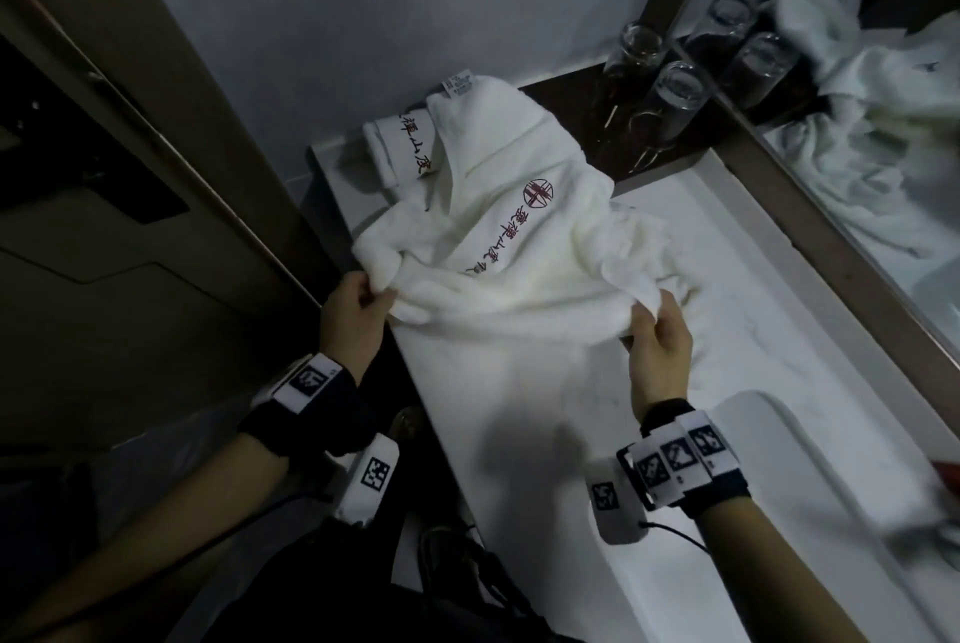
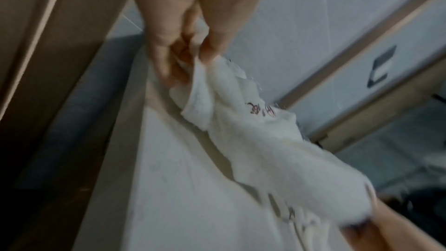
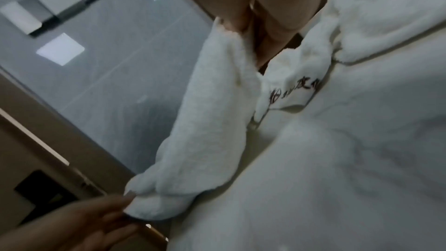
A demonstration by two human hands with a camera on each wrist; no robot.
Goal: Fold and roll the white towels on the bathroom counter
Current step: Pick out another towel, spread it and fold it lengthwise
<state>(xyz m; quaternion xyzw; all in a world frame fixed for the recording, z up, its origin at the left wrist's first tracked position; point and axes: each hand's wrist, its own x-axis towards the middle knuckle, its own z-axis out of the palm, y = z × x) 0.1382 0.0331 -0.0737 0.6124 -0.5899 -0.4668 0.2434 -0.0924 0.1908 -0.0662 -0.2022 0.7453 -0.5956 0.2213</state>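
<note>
1. The white towel (image 1: 511, 247) is thick, soft terry cloth with dark red embroidered characters and a round emblem. It is crumpled, lifted partly above the white marble-like counter (image 1: 519, 382), at the counter's far left end.
2. The left hand (image 1: 353, 312) pinches the near left edge of the towel between thumb and curled fingers (image 2: 166, 58); the cloth bunches into folds there.
3. The right hand (image 1: 657, 330) pinches the near right edge in the same way, thumb on top, fingers curled under the fabric.
4. Between both hands the towel edge hangs in a loose curve, and the far part rests on the counter.
5. Behind it lies a second towel (image 1: 397, 149), folded into a flat rectangular shape, with the same red characters on a smooth woven band.
6. Clear drinking glasses (image 1: 660, 97) stand upside down on a dark wooden tray (image 1: 566, 97) beside a framed mirror (image 1: 857, 123).
7. A white basin (image 1: 779, 512) with rounded edges is set in the counter near the right wrist.
</note>
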